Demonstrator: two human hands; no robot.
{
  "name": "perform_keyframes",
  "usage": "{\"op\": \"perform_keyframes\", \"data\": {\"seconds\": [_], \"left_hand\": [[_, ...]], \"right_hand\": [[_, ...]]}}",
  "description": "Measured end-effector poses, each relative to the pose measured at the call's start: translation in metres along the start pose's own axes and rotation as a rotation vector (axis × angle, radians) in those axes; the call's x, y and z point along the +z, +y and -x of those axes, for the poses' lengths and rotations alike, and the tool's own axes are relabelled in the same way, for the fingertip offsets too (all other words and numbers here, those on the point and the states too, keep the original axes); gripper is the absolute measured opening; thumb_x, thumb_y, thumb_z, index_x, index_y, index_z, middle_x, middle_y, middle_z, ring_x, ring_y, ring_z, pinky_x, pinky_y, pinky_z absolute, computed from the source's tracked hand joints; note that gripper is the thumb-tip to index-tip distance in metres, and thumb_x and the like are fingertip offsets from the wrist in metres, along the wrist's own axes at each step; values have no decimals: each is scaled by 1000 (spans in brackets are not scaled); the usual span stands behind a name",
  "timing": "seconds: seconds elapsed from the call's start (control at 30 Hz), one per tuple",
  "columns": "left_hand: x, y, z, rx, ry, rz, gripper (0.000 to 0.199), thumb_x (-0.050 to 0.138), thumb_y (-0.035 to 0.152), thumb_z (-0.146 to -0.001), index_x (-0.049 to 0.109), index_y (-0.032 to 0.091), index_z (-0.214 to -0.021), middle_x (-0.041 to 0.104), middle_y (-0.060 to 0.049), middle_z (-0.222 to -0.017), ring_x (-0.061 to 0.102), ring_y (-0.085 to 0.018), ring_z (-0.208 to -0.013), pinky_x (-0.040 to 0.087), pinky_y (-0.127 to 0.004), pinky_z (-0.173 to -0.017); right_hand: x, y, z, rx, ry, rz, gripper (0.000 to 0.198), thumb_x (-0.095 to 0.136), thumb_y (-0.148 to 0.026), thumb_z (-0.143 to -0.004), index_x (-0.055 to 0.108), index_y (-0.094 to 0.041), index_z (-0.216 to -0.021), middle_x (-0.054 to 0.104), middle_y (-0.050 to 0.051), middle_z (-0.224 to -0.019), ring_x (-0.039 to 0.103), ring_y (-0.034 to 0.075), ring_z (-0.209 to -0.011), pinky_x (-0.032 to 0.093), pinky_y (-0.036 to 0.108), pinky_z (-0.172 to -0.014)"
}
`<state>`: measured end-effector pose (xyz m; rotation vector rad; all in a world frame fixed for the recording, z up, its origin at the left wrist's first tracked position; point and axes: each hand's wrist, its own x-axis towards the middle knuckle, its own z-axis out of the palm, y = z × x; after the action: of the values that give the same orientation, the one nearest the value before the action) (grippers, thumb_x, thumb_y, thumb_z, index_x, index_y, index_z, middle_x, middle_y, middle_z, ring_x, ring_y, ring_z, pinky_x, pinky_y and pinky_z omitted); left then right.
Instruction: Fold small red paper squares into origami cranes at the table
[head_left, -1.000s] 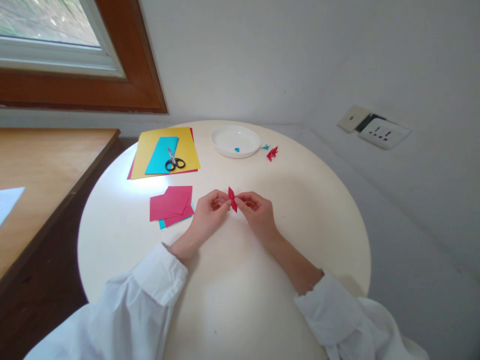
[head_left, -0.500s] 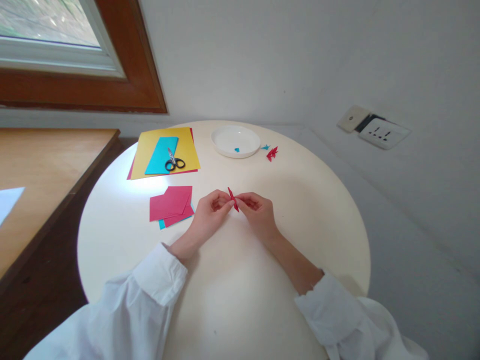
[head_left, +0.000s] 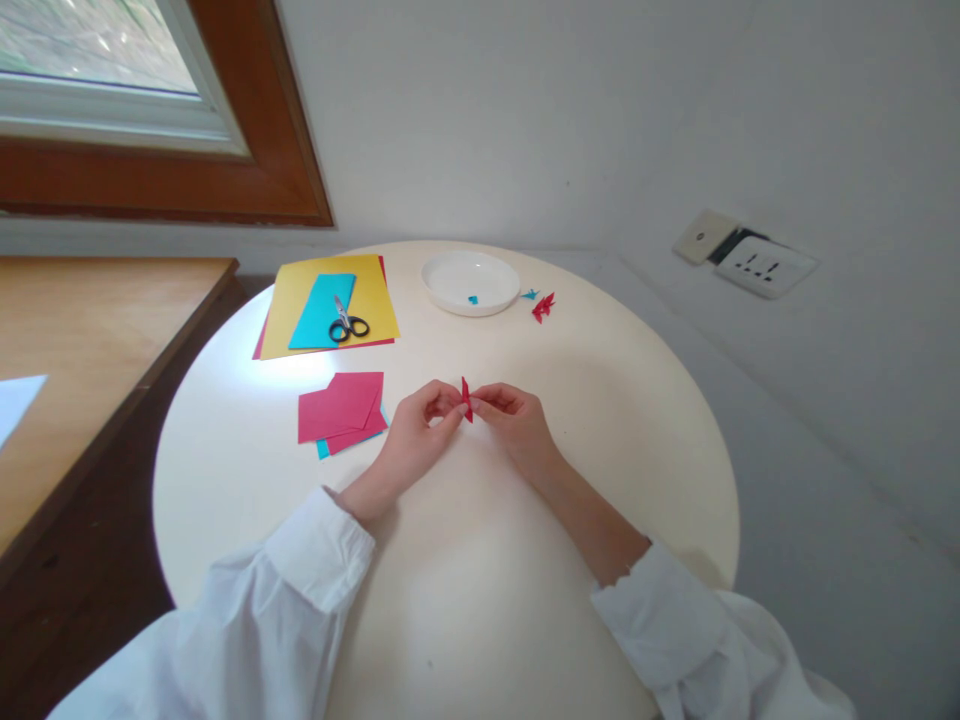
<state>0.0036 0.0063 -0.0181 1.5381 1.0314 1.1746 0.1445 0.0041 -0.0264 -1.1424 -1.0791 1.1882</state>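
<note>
At the left of the bench [head_left: 645,430], scissors [head_left: 341,325] lie over the blue sheet [head_left: 315,322] and yellow sheet [head_left: 375,278], with red pieces [head_left: 330,412] nearer me; to their right, my left fingers [head_left: 450,420] pinch one side of the red fold [head_left: 466,396], held near mid-bench. As thin folded paper it should be almost weightless, firm along its creases yet easily crushed: grip lightly at the middle, leaving the tips free. My right fingers [head_left: 491,412] pinch the opposite side, and farther off, beside the plate [head_left: 456,278], lie the blue figure [head_left: 530,295] and red figure [head_left: 543,309].
</note>
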Motion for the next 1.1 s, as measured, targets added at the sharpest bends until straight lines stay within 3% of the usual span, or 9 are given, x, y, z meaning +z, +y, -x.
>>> {"op": "perform_keyframes", "data": {"seconds": [0.37, 0.87, 1.1], "left_hand": [[0, 3, 1, -17, -18, -14, 10, 59, 26, -74, 56, 17, -72, 56, 2, -64, 51, -11, -60, 39, -23, -56], [2, -7, 0, -66, 42, -25, 4, 56, 19, -69, 53, 17, -67, 53, 4, -58, 48, -10, -54, 35, -22, -51], [2, -7, 0, -79, 47, -61, 5, 56, 20, -69, 52, 17, -66, 54, 4, -58, 49, -10, -55, 35, -22, -52]], "right_hand": [[-1, -5, 0, 55, -40, 12, 16, 71, -30, -57, 63, -18, -64, 65, -2, -65, 56, 12, -63, 44, 27, -66], [2, -4, 4, -7, -37, 123, 15, 69, -29, -59, 60, -18, -62, 60, -2, -61, 52, 11, -57, 41, 26, -58], [2, -3, 5, -108, -43, 228, 13, 65, -29, -64, 58, -18, -65, 59, -1, -64, 49, 11, -56, 40, 27, -58]]}}
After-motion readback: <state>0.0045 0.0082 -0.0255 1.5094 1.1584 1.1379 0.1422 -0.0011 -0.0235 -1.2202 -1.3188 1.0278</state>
